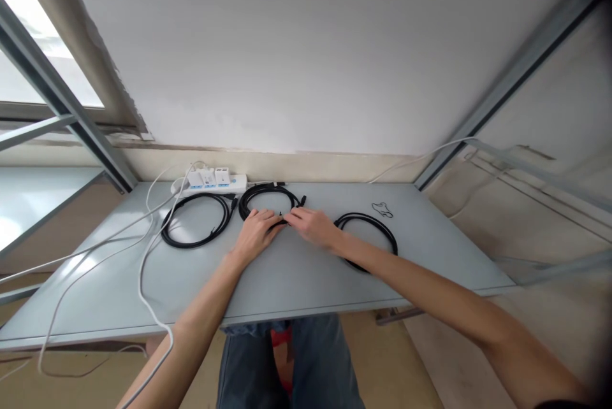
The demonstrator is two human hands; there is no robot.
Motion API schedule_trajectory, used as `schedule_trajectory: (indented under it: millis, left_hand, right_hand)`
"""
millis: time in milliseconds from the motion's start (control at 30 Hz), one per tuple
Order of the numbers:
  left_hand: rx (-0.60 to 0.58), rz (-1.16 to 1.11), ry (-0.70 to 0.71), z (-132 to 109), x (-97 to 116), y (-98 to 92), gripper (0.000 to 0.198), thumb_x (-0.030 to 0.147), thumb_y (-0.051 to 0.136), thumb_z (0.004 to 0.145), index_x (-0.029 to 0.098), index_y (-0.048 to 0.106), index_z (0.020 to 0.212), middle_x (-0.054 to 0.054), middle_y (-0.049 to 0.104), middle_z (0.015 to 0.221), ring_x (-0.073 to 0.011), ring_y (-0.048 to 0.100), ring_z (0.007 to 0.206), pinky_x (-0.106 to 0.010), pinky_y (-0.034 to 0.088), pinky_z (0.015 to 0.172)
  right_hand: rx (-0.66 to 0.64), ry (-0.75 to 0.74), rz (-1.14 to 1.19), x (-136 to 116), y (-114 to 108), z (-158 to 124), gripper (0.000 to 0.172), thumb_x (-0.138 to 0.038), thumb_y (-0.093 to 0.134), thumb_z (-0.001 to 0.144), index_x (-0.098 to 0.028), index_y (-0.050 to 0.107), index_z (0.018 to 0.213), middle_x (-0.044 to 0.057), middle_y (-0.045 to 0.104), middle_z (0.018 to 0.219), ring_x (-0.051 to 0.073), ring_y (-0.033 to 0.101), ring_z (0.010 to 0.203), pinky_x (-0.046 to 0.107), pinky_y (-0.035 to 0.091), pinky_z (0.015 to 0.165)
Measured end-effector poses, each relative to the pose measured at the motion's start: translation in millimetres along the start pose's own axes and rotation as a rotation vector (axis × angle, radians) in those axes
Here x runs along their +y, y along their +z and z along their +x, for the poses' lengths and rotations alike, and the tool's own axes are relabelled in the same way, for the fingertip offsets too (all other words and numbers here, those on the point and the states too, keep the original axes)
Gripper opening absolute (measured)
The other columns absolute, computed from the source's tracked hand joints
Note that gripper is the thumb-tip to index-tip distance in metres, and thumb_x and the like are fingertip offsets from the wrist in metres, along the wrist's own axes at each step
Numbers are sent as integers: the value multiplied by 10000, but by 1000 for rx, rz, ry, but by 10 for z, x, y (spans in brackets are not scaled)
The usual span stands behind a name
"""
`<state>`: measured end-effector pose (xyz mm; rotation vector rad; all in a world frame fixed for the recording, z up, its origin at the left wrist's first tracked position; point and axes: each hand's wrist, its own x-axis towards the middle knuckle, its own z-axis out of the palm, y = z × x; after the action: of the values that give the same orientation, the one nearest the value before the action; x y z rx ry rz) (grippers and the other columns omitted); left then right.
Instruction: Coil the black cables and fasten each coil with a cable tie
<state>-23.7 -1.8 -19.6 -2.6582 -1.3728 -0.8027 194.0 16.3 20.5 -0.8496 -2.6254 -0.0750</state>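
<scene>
Three coiled black cables lie in a row on a pale grey table (pixel 287 281). My left hand (pixel 255 230) and my right hand (pixel 313 225) meet at the near edge of the middle coil (pixel 268 195), fingers curled onto its strands. The left coil (pixel 196 221) lies apart to the left. The right coil (pixel 368 230) lies partly under my right forearm.
A white power strip (pixel 215 183) with white plugs sits at the back of the table by the wall. White cords (pixel 143 250) trail from it over the table's left side and front edge. A small twist of thin black wire (pixel 382 209) lies at the back right.
</scene>
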Motion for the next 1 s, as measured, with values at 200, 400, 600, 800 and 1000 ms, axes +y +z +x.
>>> schedule_trajectory:
  millis: [200,400,600,800,1000]
  left_hand:
    - [-10,-12,-8,-3,-25,17,287,354,443,1056,215,683,983,-46,648,840,-220,575,875,-366,325,766]
    - [-7,-12,-2,-5,-34,9,238,270,475,1027,201,650,882,-46,638,831,-220,566,857,-373,334,760]
    - [-11,-8,8,-10,-56,23,253,220,472,1010,200,605,796,-43,621,799,-217,552,821,-373,336,749]
    - [-19,49,29,8,-53,-17,333,363,429,1059,196,659,885,-59,648,833,-229,576,864,-378,342,772]
    - [-54,70,41,11,-36,-25,336,404,412,1067,217,691,1054,-54,654,842,-229,583,889,-370,331,775]
  right_hand:
    - [-75,-370,-145,63,-126,178,293,-111,384,1042,-184,649,942,80,647,886,184,558,813,299,418,721]
    - [-126,-465,-312,-17,-116,249,297,-55,364,1018,-169,634,969,81,637,896,184,537,794,309,418,728]
    - [-163,-412,-344,-174,-66,280,248,-7,425,969,-149,627,996,103,655,920,192,570,803,310,415,712]
    - [-212,-118,-201,-221,-114,310,207,-11,566,869,-161,641,989,93,687,871,215,613,778,304,382,656]
    - [-102,332,209,-169,-163,370,199,-2,646,749,-200,657,762,7,683,683,165,606,652,276,383,645]
